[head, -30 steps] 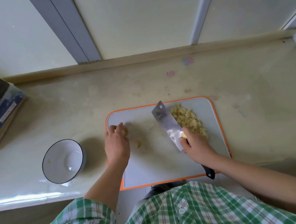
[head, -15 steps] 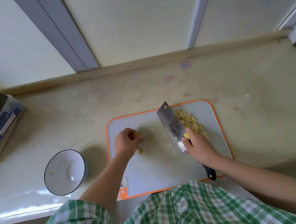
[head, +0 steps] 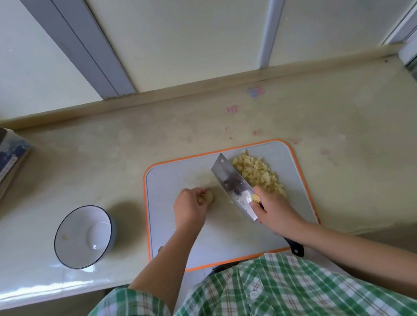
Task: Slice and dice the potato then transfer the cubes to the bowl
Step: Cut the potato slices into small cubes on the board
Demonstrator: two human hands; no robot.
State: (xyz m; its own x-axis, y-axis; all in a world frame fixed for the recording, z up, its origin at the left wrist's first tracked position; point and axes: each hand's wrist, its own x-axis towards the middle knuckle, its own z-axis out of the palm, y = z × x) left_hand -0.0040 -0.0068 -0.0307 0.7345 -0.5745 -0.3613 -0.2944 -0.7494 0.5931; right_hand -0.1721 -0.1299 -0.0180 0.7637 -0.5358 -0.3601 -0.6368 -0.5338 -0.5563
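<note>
While the left hand (head: 188,208) curls its fingers round a potato piece (head: 209,197) on the cutting board (head: 167,179), the right hand (head: 275,208) grips the cleaver (head: 233,186). Its blade stands beside the potato cubes (head: 257,174).

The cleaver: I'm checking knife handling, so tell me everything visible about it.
The cleaver has a broad rectangular steel blade with a dark smudge and a yellow sticker near its black handle. The right hand grips it where blade meets handle; the handle's end shows past the wrist. It slants over the cutting board, beside the diced potato pile. Whether its edge touches the board is unclear.
</note>
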